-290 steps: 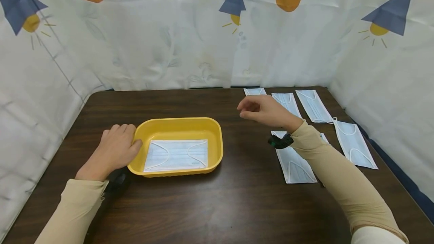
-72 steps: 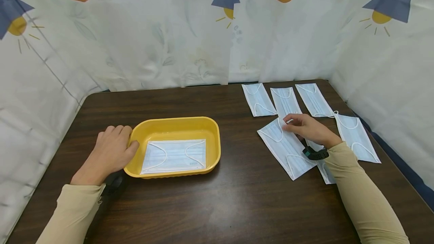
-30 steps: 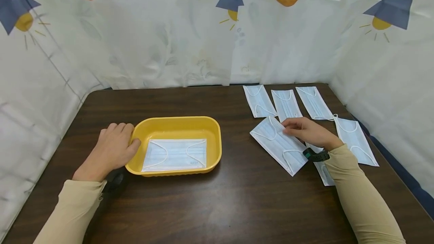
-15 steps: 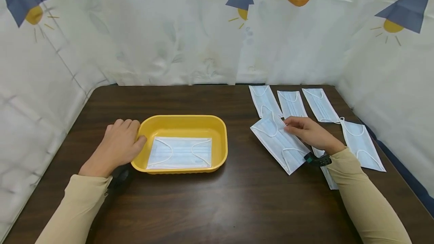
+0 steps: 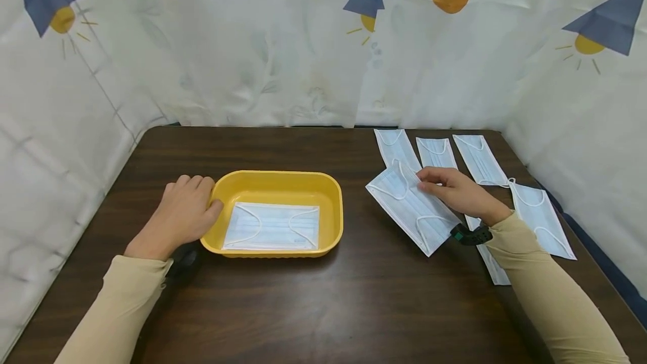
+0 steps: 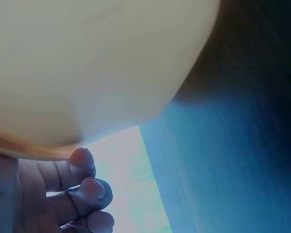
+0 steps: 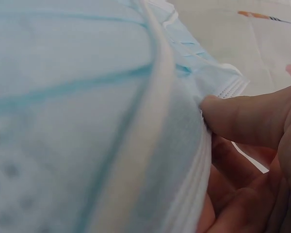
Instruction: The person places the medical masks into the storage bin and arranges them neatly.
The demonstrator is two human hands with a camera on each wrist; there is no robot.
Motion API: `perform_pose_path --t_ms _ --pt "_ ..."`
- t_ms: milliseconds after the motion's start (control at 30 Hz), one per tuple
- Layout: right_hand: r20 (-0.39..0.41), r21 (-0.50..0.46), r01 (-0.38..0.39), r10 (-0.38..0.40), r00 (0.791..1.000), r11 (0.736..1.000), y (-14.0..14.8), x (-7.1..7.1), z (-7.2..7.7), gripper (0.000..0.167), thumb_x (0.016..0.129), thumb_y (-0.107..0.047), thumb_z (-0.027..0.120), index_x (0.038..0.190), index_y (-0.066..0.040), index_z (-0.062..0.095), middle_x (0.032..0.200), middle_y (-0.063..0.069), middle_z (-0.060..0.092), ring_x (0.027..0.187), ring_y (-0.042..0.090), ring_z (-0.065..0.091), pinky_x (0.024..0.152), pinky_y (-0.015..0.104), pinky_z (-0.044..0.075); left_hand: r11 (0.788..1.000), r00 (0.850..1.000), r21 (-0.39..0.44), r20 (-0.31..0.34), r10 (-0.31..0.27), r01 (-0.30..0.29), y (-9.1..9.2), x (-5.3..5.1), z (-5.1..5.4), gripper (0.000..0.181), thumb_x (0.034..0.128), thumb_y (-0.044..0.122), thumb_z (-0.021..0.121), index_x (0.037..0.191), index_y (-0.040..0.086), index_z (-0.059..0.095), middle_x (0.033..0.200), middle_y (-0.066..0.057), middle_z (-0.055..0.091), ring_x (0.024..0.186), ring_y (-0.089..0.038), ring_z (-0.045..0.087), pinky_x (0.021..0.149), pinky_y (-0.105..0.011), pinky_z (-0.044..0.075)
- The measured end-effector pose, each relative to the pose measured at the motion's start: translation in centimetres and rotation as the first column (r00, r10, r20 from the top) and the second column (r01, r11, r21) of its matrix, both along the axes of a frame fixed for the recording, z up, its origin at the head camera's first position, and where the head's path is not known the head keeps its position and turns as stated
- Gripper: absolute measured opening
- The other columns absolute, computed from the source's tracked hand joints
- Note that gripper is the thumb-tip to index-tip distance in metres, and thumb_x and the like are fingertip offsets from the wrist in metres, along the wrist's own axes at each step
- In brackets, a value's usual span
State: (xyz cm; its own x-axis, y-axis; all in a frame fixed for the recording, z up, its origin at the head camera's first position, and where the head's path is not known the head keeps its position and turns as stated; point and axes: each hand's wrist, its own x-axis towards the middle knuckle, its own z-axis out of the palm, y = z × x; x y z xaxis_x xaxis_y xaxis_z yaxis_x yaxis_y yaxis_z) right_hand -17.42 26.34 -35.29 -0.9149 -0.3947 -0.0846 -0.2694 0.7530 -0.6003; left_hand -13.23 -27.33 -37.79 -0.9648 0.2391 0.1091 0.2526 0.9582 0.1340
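Observation:
My left hand point(image 5: 182, 212) grips the left end of a yellow plastic tray point(image 5: 273, 181), thumb over the rim; the left wrist view shows its fingers point(image 6: 82, 167) curled by the tray's rim. A pale blue face mask point(image 5: 275, 226) with white ear loops lies flat in the tray. With thumb and fingers, my right hand point(image 5: 457, 192) pinches the long right edge of another face mask point(image 5: 404, 206), held slantwise over the table. In the right wrist view this held mask point(image 7: 77, 136) fills the left side, its edge between the thumb point(image 7: 242, 116) and fingers.
More face masks lie to the right: one point(image 5: 396, 148) partly under the held mask, others at the back point(image 5: 436, 153) and back right point(image 5: 479, 157), one near the right edge point(image 5: 541, 215), one partly under the right wrist point(image 5: 495, 265). Dark wooden table point(image 5: 313, 313); printed curtain point(image 5: 253, 60) behind.
Earliest, my right hand hovered bare above the masks. It has since pinched one mask by its edge, turned it aslant and drawn it slightly left and away. The left hand stays on the tray.

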Motion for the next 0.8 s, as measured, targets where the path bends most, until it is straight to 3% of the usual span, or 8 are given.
perform_pose_path --t_ms 267,667,800 --pt "-0.041 -0.002 -0.043 0.043 0.998 0.999 -1.3 -0.5 1.2 0.020 0.105 -0.022 0.058 0.120 -0.015 0.069 0.121 0.008 0.074 0.109 0.023 0.062 0.093 0.035 0.048 1.000 1.000 -0.003 0.003 0.008 -0.008 0.1 0.0 0.1 0.033 0.0979 0.024 0.048 0.107 -0.006 0.059 0.094 -0.019 0.062 0.090 -0.037 0.049 0.076 -0.047 0.037" --pt "-0.032 -0.009 -0.080 0.080 0.996 0.997 -2.9 -0.9 2.4 0.021 0.105 -0.022 0.058 0.122 -0.014 0.068 0.124 0.008 0.072 0.114 0.023 0.061 0.098 0.038 0.047 1.000 1.000 -0.005 -0.025 -0.005 0.005 0.1 0.0 0.1 0.028 0.0970 0.023 0.048 0.100 -0.004 0.058 0.084 -0.014 0.058 0.084 -0.034 0.048 0.071 -0.043 0.036" --pt "-0.035 -0.013 -0.095 0.094 0.995 0.995 -3.5 -1.2 2.9 0.020 0.105 -0.024 0.058 0.121 -0.017 0.068 0.121 0.006 0.073 0.111 0.022 0.061 0.095 0.033 0.047 1.000 1.000 -0.010 -0.016 -0.001 0.001 0.1 0.1 0.2 0.030 0.0973 0.023 0.048 0.102 -0.005 0.058 0.085 -0.014 0.058 0.085 -0.034 0.048 0.073 -0.044 0.037"
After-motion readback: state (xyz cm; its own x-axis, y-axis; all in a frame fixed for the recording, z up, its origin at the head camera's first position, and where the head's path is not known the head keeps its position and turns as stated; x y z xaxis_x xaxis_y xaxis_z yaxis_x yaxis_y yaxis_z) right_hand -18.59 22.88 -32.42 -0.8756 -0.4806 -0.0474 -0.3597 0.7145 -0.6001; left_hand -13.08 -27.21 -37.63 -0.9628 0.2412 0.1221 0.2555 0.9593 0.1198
